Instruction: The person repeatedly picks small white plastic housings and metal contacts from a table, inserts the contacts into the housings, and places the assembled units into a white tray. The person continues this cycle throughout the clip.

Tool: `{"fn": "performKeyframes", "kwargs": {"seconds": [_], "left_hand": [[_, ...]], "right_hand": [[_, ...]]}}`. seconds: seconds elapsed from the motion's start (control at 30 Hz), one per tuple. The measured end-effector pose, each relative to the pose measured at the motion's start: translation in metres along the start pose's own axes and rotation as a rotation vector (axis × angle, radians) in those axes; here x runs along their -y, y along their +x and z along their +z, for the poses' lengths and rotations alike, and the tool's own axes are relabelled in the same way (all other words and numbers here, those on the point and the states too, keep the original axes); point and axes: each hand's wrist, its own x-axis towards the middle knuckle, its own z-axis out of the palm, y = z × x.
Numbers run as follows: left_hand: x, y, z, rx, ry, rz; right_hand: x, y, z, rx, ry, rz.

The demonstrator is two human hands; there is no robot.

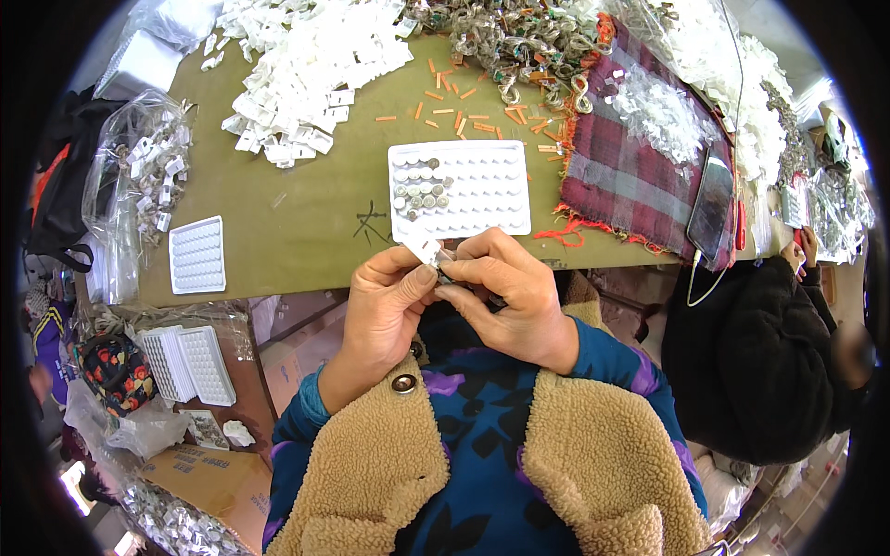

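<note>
In front of my chest, both hands meet at the table's near edge. My left hand (391,292) is closed, its thumb and forefinger pinching a small white plastic piece (425,248). My right hand (508,295) is closed in a pinch right beside it; what lies between its fingertips is mostly hidden. Just beyond my hands lies a white tray (505,218) with rows of raised round spots. Small round white and greyish parts (414,188) sit on its left portion.
A large heap of white plastic pieces (306,69) lies at the far left, with scattered orange strips (461,120) beside it. Tangled cord bundles (519,46) are at the back. A plaid cloth (603,157) with a phone (711,204) lies right. Another person's dark sleeve (769,352) is nearby.
</note>
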Motion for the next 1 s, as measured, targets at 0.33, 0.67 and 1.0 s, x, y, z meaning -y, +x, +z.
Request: {"fn": "performKeyframes", "kwargs": {"seconds": [0.33, 0.67, 1.0], "left_hand": [[-0.004, -0.010, 0.016, -0.100, 0.182, 0.169], [-0.005, -0.014, 0.020, -0.035, 0.325, 0.458], [-0.006, -0.019, 0.021, -0.033, 0.591, 0.547]], "right_hand": [[-0.002, 0.000, 0.008, -0.065, -0.197, -0.231], [0.023, -0.010, -0.006, -0.006, 0.059, 0.152], [0.017, -0.009, -0.001, -0.049, 0.004, 0.052]]}}
